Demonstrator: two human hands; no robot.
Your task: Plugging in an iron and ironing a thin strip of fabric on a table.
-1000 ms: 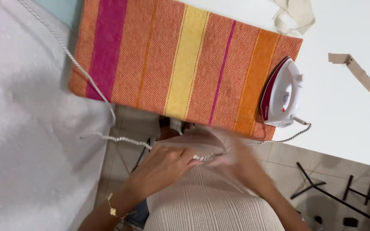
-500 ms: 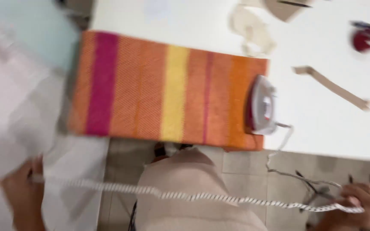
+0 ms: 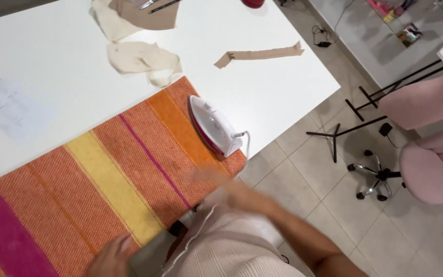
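My right hand (image 3: 212,183) is motion-blurred over the near edge of the striped orange, yellow and pink cloth (image 3: 103,179). A white braided cord (image 3: 193,237) runs from under that hand down across my cream-clad lap. My left hand (image 3: 109,257) sits at the bottom edge, fingertips on the striped cloth beside a grey-green piece of fabric (image 3: 148,255); its grip is hidden. A white and red iron (image 3: 212,124) lies on the cloth's far corner, its cable hanging off the table edge.
The white table (image 3: 262,87) carries cream fabric scraps (image 3: 139,59), a tan strip (image 3: 260,53) and a sheet of paper (image 3: 8,110). A pink swivel chair (image 3: 426,172) and black stand legs (image 3: 344,131) are on the tiled floor at right.
The view has swung right and tilted. My hands, which held the white cord stretched wide apart, have come in to the cloth's near edge, and the cord now hangs slack over my lap.
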